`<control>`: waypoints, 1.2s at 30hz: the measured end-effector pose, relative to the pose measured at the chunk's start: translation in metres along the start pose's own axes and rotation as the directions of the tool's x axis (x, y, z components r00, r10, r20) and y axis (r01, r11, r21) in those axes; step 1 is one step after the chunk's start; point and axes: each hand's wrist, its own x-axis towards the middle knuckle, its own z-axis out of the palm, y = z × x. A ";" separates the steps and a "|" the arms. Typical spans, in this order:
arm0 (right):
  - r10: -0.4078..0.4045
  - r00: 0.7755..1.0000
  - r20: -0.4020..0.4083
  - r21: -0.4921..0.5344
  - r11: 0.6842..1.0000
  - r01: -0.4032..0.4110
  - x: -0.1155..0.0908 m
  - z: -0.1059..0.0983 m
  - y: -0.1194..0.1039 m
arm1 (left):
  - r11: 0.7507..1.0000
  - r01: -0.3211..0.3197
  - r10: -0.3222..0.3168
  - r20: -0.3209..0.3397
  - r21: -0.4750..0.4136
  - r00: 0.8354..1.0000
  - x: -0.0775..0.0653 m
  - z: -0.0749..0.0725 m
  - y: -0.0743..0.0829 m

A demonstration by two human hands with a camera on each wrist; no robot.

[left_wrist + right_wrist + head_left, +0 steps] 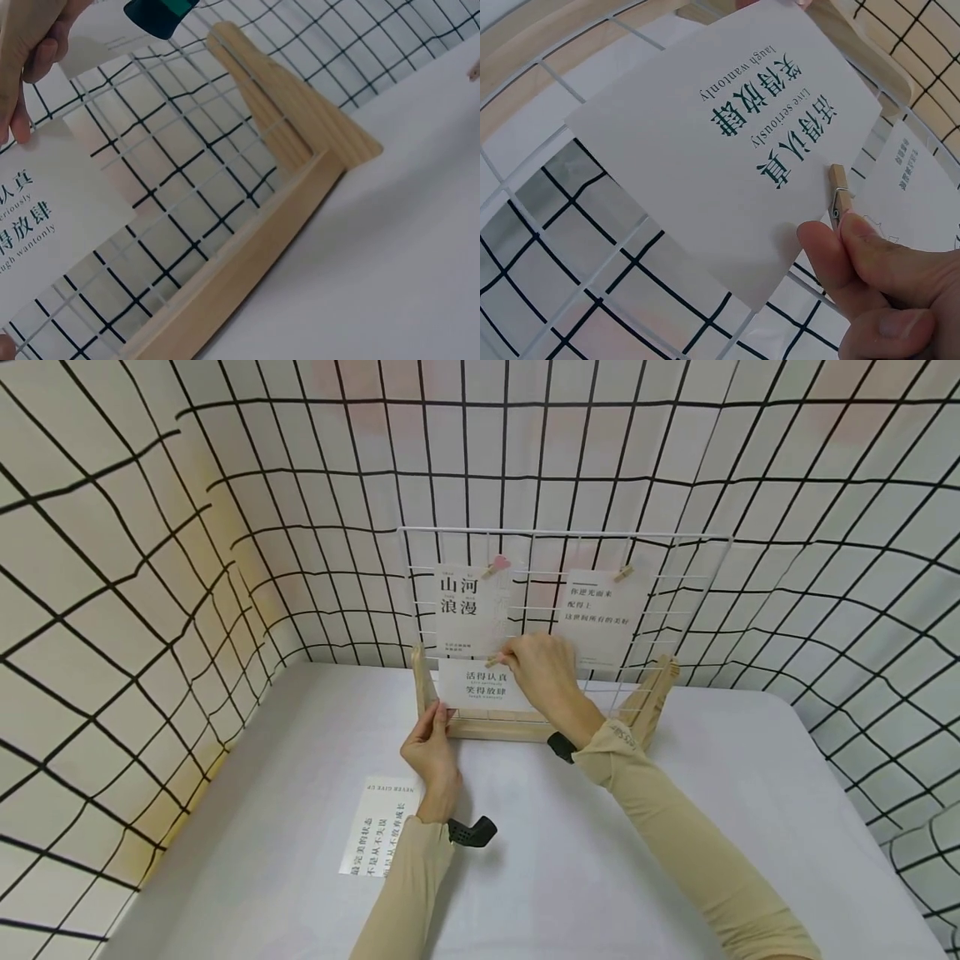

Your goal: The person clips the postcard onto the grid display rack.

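A white card printed with dark characters and small English words lies against the white wire grid, low on its left side. My left hand pinches that card at its lower left corner. At the card's top edge, my right hand pinches a small wooden clothespin between thumb and forefinger. In the right wrist view the clothespin's tip overlaps the card's edge. Above it, a taller card hangs from a clothespin with a pink heart.
Another card hangs at the grid's right under a wooden clothespin. A wooden stand with angled side pieces holds the grid. On the white table, a loose printed card lies partly under the left forearm. Black wire mesh surrounds the table.
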 end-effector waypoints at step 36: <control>-0.135 0.983 -0.125 -0.091 0.988 0.124 -0.186 -0.025 0.122 | 0.620 -0.414 0.082 0.469 0.667 0.879 0.007 -0.119 0.076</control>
